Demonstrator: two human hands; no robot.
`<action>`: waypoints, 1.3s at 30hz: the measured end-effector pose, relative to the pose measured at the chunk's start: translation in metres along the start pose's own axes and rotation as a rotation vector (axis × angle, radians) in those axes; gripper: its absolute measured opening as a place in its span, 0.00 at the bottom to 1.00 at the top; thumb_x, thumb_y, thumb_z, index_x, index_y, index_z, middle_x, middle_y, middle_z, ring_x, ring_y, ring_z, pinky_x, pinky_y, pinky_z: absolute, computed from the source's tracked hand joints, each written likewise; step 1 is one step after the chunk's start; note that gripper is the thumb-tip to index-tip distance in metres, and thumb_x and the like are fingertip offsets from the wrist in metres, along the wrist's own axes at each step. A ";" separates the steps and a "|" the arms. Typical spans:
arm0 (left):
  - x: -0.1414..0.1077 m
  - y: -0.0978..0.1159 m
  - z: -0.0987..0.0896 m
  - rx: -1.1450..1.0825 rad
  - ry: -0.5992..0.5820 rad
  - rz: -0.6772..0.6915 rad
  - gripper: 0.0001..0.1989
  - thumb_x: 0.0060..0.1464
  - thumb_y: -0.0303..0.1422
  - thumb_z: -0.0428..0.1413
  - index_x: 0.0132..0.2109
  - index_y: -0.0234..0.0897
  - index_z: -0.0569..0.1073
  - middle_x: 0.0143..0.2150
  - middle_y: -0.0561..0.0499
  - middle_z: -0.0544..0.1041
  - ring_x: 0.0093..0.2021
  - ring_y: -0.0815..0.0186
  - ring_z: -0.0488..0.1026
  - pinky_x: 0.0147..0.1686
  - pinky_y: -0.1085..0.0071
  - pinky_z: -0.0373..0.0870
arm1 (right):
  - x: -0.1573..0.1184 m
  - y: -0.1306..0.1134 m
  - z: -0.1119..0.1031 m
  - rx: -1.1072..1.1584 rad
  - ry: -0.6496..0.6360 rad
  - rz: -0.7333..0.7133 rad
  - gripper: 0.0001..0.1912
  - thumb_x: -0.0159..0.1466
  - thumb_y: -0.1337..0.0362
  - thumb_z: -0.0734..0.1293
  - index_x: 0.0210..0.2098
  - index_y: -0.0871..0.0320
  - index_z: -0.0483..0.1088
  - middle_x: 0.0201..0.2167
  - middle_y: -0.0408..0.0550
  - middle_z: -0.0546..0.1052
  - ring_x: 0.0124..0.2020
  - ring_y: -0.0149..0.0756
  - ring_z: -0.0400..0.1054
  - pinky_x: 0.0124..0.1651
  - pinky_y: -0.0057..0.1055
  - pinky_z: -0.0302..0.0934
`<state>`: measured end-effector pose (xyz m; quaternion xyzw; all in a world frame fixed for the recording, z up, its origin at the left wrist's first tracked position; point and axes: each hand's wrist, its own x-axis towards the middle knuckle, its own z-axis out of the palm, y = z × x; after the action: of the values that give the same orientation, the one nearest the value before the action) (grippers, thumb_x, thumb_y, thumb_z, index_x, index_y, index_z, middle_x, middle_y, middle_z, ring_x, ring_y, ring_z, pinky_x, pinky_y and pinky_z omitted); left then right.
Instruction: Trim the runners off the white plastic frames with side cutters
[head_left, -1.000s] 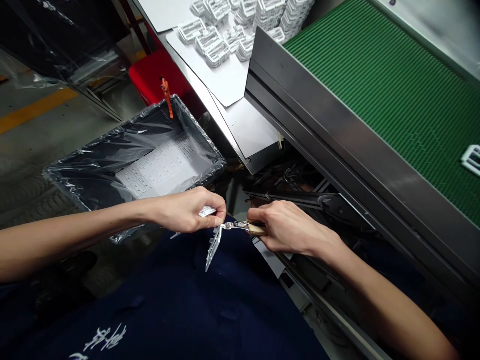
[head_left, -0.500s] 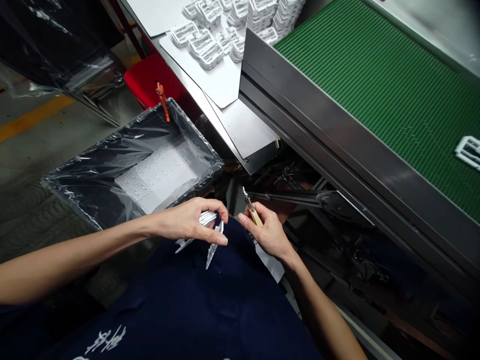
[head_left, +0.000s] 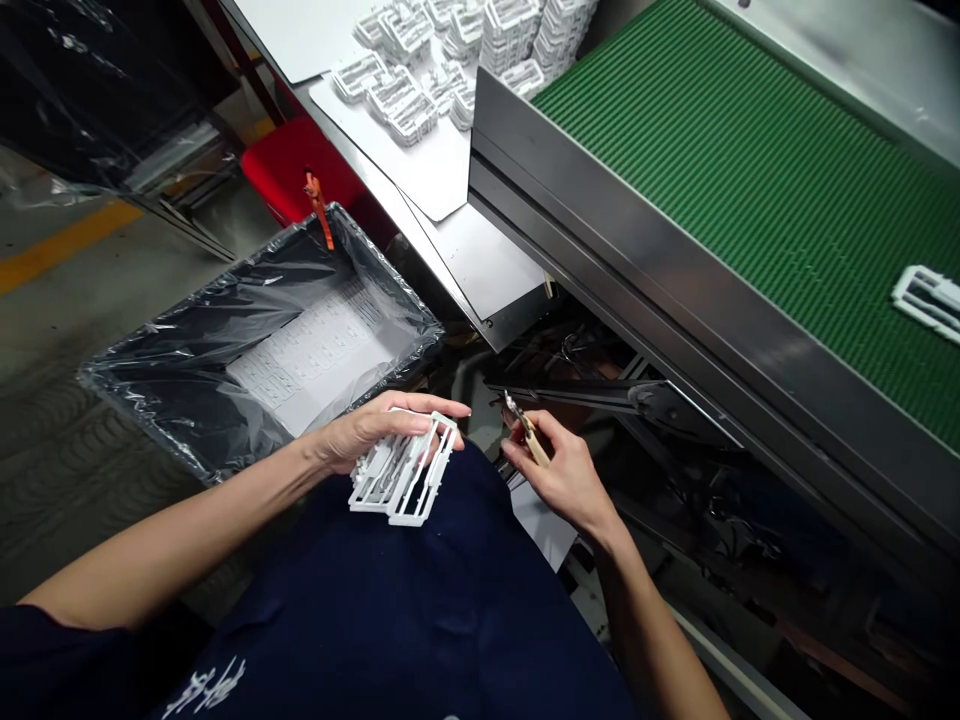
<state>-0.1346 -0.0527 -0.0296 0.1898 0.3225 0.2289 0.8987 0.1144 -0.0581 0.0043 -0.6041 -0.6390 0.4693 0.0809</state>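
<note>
My left hand (head_left: 382, 425) is closed on several white plastic frames (head_left: 412, 485), held in front of my dark blue shirt. They are flat and slotted, and the outermost one is turned so its open middle shows. To the right, my right hand (head_left: 555, 465) grips a small hand tool with a metal tip and pale handles, which look like nippers (head_left: 534, 440). The tip points up and away from me, apart from the white frames. My fingers cover part of the handles.
A bin lined with clear plastic (head_left: 180, 310) stands at left, with white parts lying inside. An orange clip (head_left: 319, 210) sits on its rim near a red stool (head_left: 281, 160). Stacked white frames (head_left: 405, 105) cover the table's far end. A green ribbed conveyor (head_left: 712, 130) carries another frame (head_left: 930, 300).
My left hand has turned, so the white frames now face me flat instead of edge-on. My right hand with the nippers has shifted slightly right and down.
</note>
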 end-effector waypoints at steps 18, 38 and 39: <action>0.008 -0.017 -0.012 -0.189 -0.047 -0.043 0.24 0.43 0.37 0.62 0.47 0.28 0.73 0.39 0.39 0.79 0.28 0.65 0.74 0.24 0.76 0.69 | 0.001 -0.010 -0.002 -0.534 -0.083 -0.330 0.11 0.59 0.65 0.60 0.41 0.57 0.67 0.32 0.46 0.71 0.34 0.35 0.63 0.37 0.28 0.53; 0.006 -0.015 -0.009 -0.208 -0.134 -0.043 0.24 0.43 0.35 0.64 0.47 0.25 0.75 0.39 0.37 0.79 0.31 0.63 0.77 0.27 0.79 0.71 | -0.001 -0.011 -0.001 -0.445 -0.138 -0.312 0.04 0.58 0.67 0.59 0.31 0.57 0.66 0.25 0.42 0.67 0.26 0.29 0.60 0.28 0.26 0.46; 0.006 -0.016 -0.009 -0.216 -0.140 -0.047 0.24 0.43 0.35 0.63 0.47 0.25 0.75 0.39 0.37 0.79 0.31 0.63 0.77 0.27 0.79 0.71 | -0.001 -0.010 -0.001 -0.420 -0.140 -0.305 0.04 0.58 0.68 0.60 0.31 0.57 0.66 0.24 0.42 0.67 0.25 0.28 0.59 0.28 0.26 0.46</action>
<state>-0.1316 -0.0611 -0.0473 0.0999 0.2367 0.2271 0.9394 0.1086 -0.0571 0.0123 -0.4703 -0.8102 0.3494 -0.0209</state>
